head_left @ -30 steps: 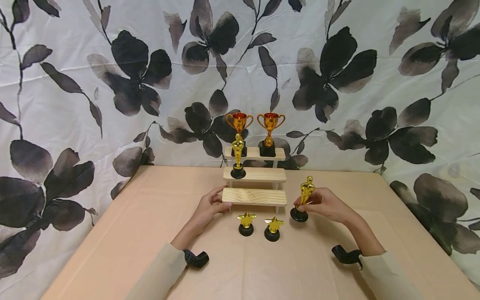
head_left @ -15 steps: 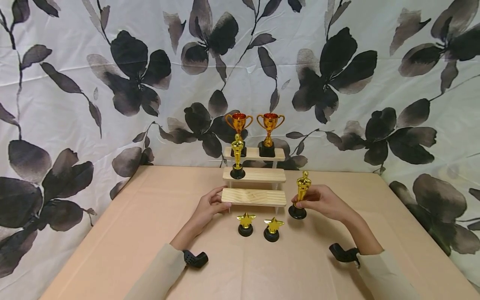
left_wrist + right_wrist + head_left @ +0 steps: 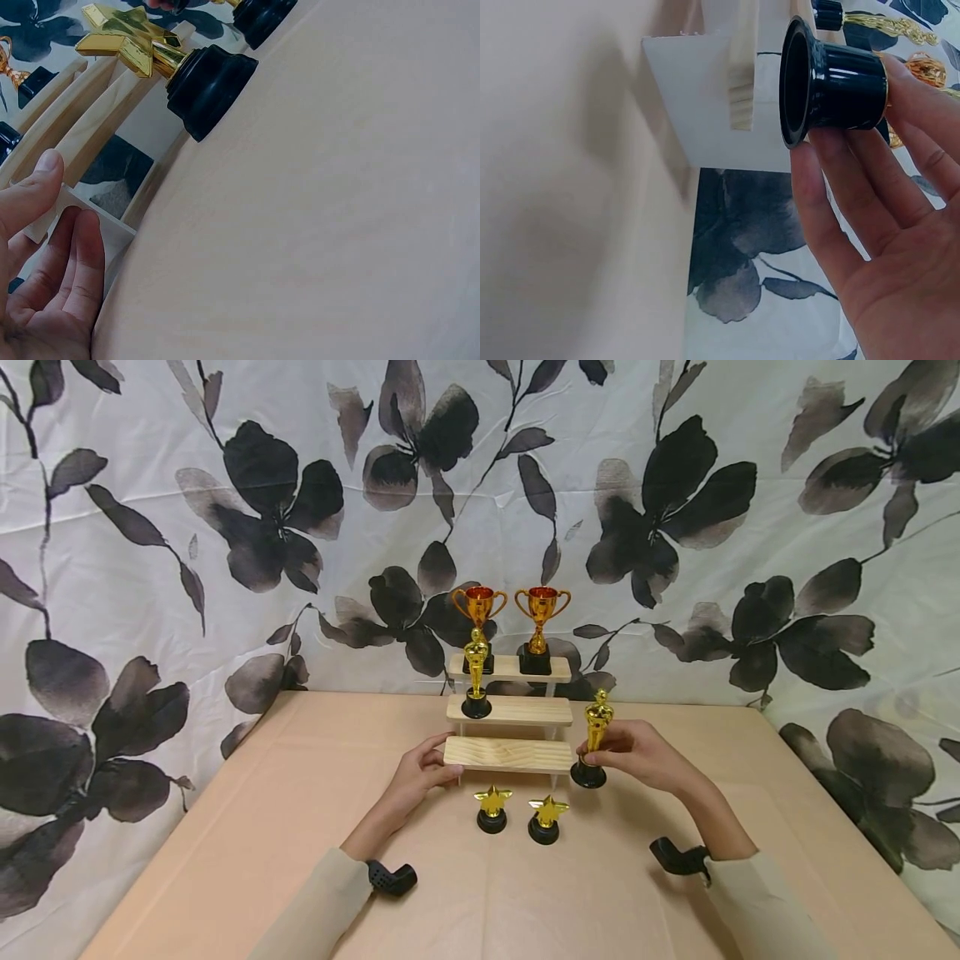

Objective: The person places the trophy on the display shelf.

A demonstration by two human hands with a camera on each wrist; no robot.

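My right hand (image 3: 643,757) pinches a gold figurine trophy (image 3: 597,720) low on its body, just right of the wooden three-step display stand (image 3: 517,755). In the right wrist view its black base (image 3: 851,86) is off the table, hollow underside showing, fingertips against it. My left hand (image 3: 414,778) holds the left end of the stand's lowest step, thumb (image 3: 46,166) at the wood and fingers by the white side support (image 3: 112,225). A matching figurine trophy (image 3: 476,664) stands on the middle step's left side. The lowest step bears nothing.
Two gold cup trophies, a left one (image 3: 480,602) and a right one (image 3: 538,610), stand on the top step. Two star trophies, one left (image 3: 492,810) and one right (image 3: 547,814), stand before the stand. Behind hangs a floral cloth (image 3: 525,468).
My right hand has carried the figurine trophy leftward and a little up and away, closer to the stand's right side. The left hand has stayed at the stand.
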